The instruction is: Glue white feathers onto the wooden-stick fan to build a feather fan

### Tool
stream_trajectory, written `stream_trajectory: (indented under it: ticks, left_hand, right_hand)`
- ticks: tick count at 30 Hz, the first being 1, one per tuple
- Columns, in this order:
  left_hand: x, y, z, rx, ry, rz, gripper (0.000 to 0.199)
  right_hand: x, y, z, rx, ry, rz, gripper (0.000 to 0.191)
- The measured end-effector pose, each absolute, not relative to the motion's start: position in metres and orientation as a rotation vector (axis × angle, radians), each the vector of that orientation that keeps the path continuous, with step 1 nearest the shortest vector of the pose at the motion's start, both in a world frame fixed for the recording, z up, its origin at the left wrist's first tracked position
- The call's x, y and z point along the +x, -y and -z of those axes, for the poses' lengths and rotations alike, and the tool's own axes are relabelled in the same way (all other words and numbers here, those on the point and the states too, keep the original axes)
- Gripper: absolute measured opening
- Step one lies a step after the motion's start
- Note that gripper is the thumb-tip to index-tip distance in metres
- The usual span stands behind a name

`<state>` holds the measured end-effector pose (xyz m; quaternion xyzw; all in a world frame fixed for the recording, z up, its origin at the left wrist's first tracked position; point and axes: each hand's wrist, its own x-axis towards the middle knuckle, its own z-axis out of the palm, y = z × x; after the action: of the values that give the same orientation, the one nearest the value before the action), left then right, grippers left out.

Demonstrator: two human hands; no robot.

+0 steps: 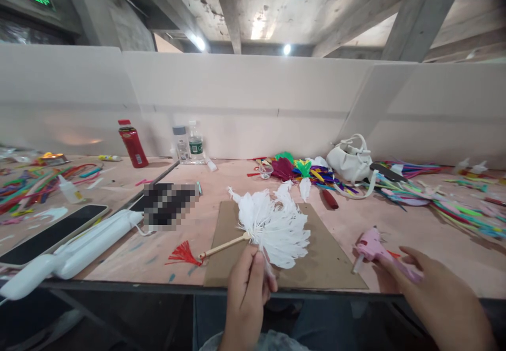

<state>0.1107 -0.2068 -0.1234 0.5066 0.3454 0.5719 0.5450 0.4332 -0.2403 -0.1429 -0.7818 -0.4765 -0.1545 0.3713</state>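
My left hand (247,285) is pinched at the near edge of a white feather fan (276,224), with what looks like a pale feather (269,269) between thumb and fingers. The fan lies on a brown cardboard sheet (332,256). Its wooden handle (225,245) points left and ends in a red tassel (185,253). On the right, my right hand (438,293) has its thumb and fingers around the handle of a pink glue gun (370,243). The gun's nozzle points left, near the cardboard's right edge; the hand partly hides its handle.
Behind the cardboard lie coloured feathers (284,169), a white handbag (350,158) and a dark red object (329,199). Pipe cleaners (446,208) spread at right. Bottles (195,143), a red bottle (133,144), a phone (55,235) and a white device (98,243) stand or lie left.
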Motion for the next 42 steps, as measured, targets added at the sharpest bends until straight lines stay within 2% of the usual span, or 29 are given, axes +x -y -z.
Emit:
stream_trajectory:
  ticks: [2, 4, 6, 7, 10, 12, 18, 22, 25, 29, 32, 37, 42]
  left_hand:
    - [0.108, 0.205, 0.123, 1.127, -0.789, -1.33, 0.048]
    - [0.105, 0.204, 0.123, 1.066, -0.763, -1.301, 0.047]
    - [0.104, 0.202, 0.125, 1.013, -0.727, -1.287, 0.044]
    - [0.103, 0.201, 0.126, 1.001, -0.707, -1.28, 0.042]
    - [0.103, 0.198, 0.127, 1.018, -0.679, -1.243, 0.037]
    - [0.103, 0.197, 0.125, 1.04, -0.701, -1.21, 0.034]
    - [0.099, 0.199, 0.102, 1.244, -0.779, -1.041, 0.036]
    - [0.09, 0.207, 0.085, 1.635, -0.96, -1.066, 0.032]
    - [0.082, 0.208, 0.072, 1.888, -1.053, -0.935, 0.035]
    - [0.068, 0.188, 0.061, 2.087, -1.322, -0.927, 0.043]
    - [0.058, 0.159, 0.065, 2.302, -1.595, -0.921, 0.026]
    - [0.059, 0.128, 0.079, 2.469, -1.672, -0.502, 0.012]
    - [0.069, 0.126, 0.08, 2.406, -1.612, -0.571, 0.012]
  right_hand:
    - [0.404, 0.247, 0.131, -1.909, 1.151, 0.653, 0.06]
    - [0.368, 0.254, 0.117, -1.677, 1.104, 0.726, 0.036]
    - [0.334, 0.256, 0.108, -1.439, 1.34, 0.726, 0.011]
    - [0.318, 0.255, 0.105, -1.321, 1.447, 0.731, 0.01]
    - [0.285, 0.242, 0.105, -1.037, 1.714, 0.734, 0.033]
    - [0.271, 0.231, 0.105, -0.958, 1.833, 0.747, 0.04]
    - [0.26, 0.212, 0.092, -0.683, 1.963, 0.841, 0.027]
    - [0.266, 0.211, 0.087, -0.701, 1.973, 0.875, 0.018]
    - [0.274, 0.21, 0.091, -0.73, 1.945, 0.874, 0.014]
    - [0.292, 0.209, 0.097, -0.789, 1.818, 0.662, 0.021]
    - [0.304, 0.21, 0.107, -0.851, 1.626, 0.346, 0.02]
    - [0.311, 0.21, 0.143, -0.824, 0.98, -0.344, 0.003]
    - [0.312, 0.212, 0.147, -0.662, 0.69, -0.621, 0.021]
